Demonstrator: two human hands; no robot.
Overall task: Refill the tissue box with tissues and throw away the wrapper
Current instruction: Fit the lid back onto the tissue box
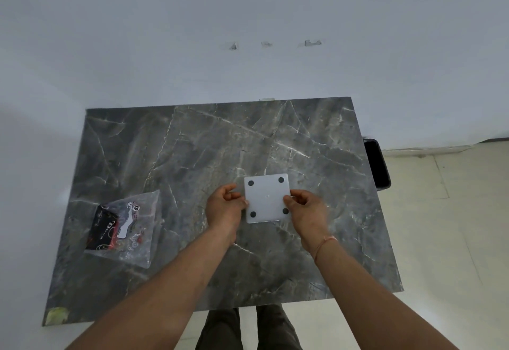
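A white square tissue box (pixel 266 198) lies upside down on the grey marble table (pixel 192 156), its base with round black feet at the corners facing up. My left hand (pixel 224 206) pinches its left edge and my right hand (pixel 305 209) pinches its right edge. At the table's left lies a clear plastic wrapper (pixel 129 228) with black, red and white print; whether tissues are inside it I cannot tell.
A black bin (pixel 377 163) stands on the floor beside the table's right edge. A white wall with patched holes rises behind the table. Pale floor tiles show on the right. My legs show below the table's near edge.
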